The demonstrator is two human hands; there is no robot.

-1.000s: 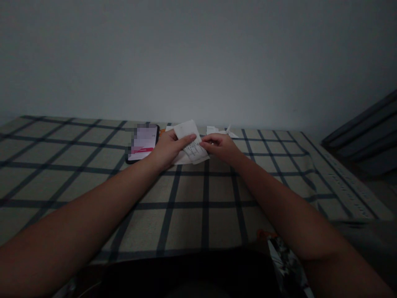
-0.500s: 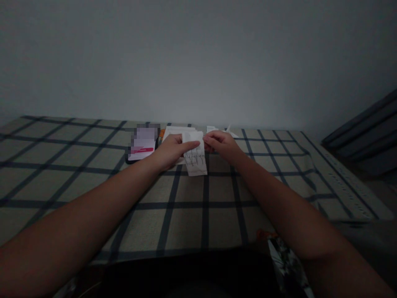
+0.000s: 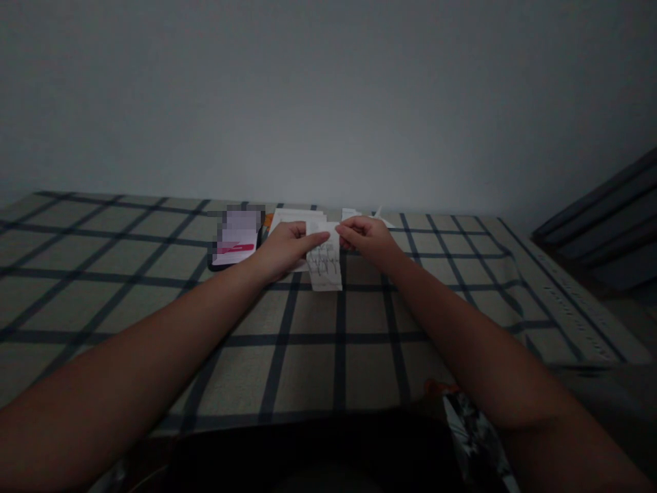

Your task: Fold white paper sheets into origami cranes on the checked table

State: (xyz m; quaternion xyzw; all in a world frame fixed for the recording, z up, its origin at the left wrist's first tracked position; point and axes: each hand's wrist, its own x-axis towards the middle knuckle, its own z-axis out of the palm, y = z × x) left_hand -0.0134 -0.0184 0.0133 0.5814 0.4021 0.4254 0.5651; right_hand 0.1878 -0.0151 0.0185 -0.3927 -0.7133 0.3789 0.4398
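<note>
A narrow strip of white paper point(image 3: 326, 270) with dark handwritten-looking marks hangs upright between my hands, above the checked cloth. My left hand point(image 3: 287, 248) grips its left side, thumb flat across the front and the other fingers behind. At the paper's upper right edge, my right hand point(image 3: 365, 236) is closed in a pinch, thumb and forefinger on the corner. The marks are too small to read. Behind my left hand lie flat white sheets point(image 3: 298, 214), partly hidden by the hand and the strip.
A phone point(image 3: 235, 239) with a lit, partly blurred screen lies left of my left hand, beside something orange point(image 3: 267, 220). White paper scraps point(image 3: 382, 218) lie beyond my right hand. The checked cloth point(image 3: 308, 363) covers the table, which meets a plain wall point(image 3: 328, 103).
The paper strip has shifted slightly right at its top and hangs straighter. My right fingertips now meet its upper right corner. The phone and sheets have stayed put.
</note>
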